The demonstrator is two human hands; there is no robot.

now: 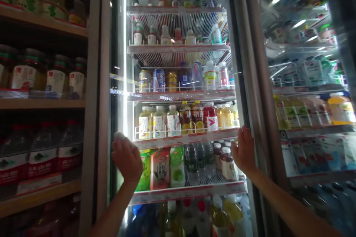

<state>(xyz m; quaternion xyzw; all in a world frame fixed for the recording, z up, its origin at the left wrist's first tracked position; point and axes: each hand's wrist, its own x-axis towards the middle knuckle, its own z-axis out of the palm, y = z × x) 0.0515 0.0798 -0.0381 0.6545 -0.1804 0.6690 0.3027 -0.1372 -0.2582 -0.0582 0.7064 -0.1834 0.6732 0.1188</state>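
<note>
My left hand [127,159] is raised in front of the drinks fridge, at its left side. The fingers are curled into a fist, and a small pale wad [120,136] shows at its top; what the wad is I cannot tell. My right hand [244,150] rests on the dark upright frame [241,81] between the two fridge sections, fingers stretched upward and flat against it. Between my hands a wire shelf [183,140] holds tea and juice bottles [174,120]. Cartons and dark bottles [191,159] stand on the shelf below.
Higher fridge shelves carry cans [159,80] and small bottles. A second glass-fronted section [308,92] with drinks is on the right. Wooden shelves [41,103] on the left hold jars and large water bottles [44,152].
</note>
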